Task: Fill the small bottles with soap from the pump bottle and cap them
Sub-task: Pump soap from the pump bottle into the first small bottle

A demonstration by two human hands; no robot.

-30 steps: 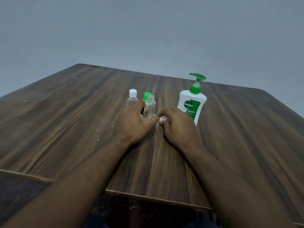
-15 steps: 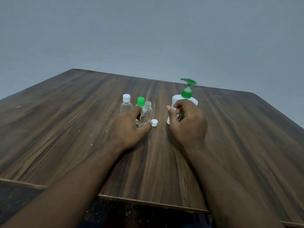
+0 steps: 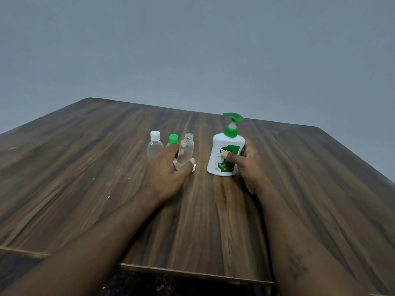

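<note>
Three small clear bottles stand in a row on the wooden table (image 3: 85, 159). The left bottle (image 3: 154, 147) has a white cap. The middle bottle (image 3: 173, 140) has a green cap and is mostly hidden by my fingers. The right one, an uncapped bottle (image 3: 185, 151), stands upright, and my left hand (image 3: 167, 175) holds its lower part between thumb and fingers. Its white cap (image 3: 194, 167) lies on the table just right of my thumb. My right hand (image 3: 250, 167) grips the white pump bottle (image 3: 226, 155) with green pump head, thumb across its label.
A plain grey wall rises behind the table. The table's near edge (image 3: 192, 272) runs below my forearms, and its far right corner falls away at the right.
My right hand let go of the white cap on the table, moved right and took hold of the pump bottle. My left hand stayed on the uncapped bottle.
</note>
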